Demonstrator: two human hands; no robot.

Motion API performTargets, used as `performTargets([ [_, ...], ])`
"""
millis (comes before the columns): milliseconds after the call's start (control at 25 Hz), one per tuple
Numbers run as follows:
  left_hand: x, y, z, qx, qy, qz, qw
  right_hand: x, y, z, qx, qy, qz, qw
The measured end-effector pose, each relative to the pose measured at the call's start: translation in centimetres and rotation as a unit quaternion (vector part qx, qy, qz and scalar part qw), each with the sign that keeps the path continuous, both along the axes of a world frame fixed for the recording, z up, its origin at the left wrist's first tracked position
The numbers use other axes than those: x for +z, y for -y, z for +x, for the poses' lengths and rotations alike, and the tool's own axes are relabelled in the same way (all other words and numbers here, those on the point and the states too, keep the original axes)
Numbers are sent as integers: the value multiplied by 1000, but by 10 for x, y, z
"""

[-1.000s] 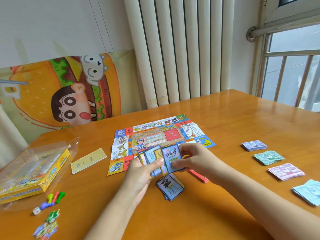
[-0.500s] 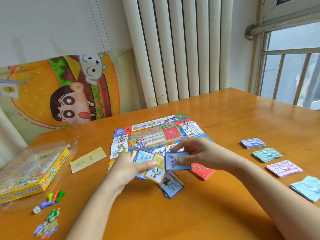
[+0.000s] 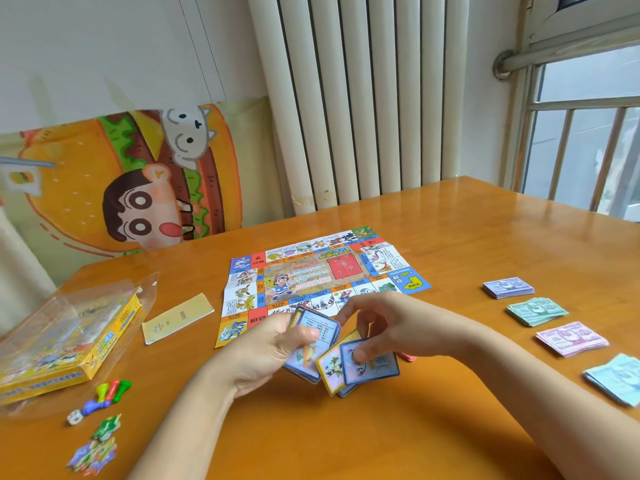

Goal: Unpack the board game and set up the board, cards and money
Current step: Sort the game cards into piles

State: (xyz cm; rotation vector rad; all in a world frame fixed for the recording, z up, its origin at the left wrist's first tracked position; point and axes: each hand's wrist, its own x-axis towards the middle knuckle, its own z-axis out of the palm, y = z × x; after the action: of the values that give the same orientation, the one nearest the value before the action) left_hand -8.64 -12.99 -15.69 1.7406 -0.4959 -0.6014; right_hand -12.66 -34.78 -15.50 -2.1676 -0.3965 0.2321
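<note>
The left hand [image 3: 270, 355] curls its fingers tight round a bunch of cards [image 3: 313, 336]. The right hand [image 3: 401, 323] pinches one blue card [image 3: 375, 367] with thumb and fingers, just beside the bunch. The board [image 3: 322, 271] lies flat just past the fingertips. Money piles [image 3: 571, 338] sit well to the right of the fingers.

Open counter [image 3: 346, 445] lies along the near edge and at the far right corner. Four play-money stacks [image 3: 536, 310] line the right edge. The game board [image 3: 311, 275] fills the middle, with the left hand [image 3: 273, 351] and right hand [image 3: 391, 323] gripping cards [image 3: 370, 367] just nearer. The game box [image 3: 69, 344], yellow slip [image 3: 178, 318], pawns [image 3: 110, 393], die [image 3: 74, 418] and what look like paper tokens [image 3: 95, 452] crowd the left edge.
</note>
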Motion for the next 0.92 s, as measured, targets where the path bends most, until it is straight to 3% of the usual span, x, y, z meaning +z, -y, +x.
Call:
performTargets([
  [160, 3, -1, 1, 24, -35, -8, 999, 3, 4, 0, 1, 32, -11, 999],
  [360, 11, 2, -2, 56, 99, 81, 990, 5, 0, -5, -14, 48, 8, 999],
  [520, 7, 8, -6, 72, 146, 90, 983, 6, -10, -11, 1, 56, 9, 998],
  [720, -1, 2, 0, -10, 91, 47, 995, 10, -6, -12, -5, 63, -19, 998],
  [920, 1, 6, 7, 141, -10, -81, 987, 6, 3, -2, -78, 101, -70, 989],
])
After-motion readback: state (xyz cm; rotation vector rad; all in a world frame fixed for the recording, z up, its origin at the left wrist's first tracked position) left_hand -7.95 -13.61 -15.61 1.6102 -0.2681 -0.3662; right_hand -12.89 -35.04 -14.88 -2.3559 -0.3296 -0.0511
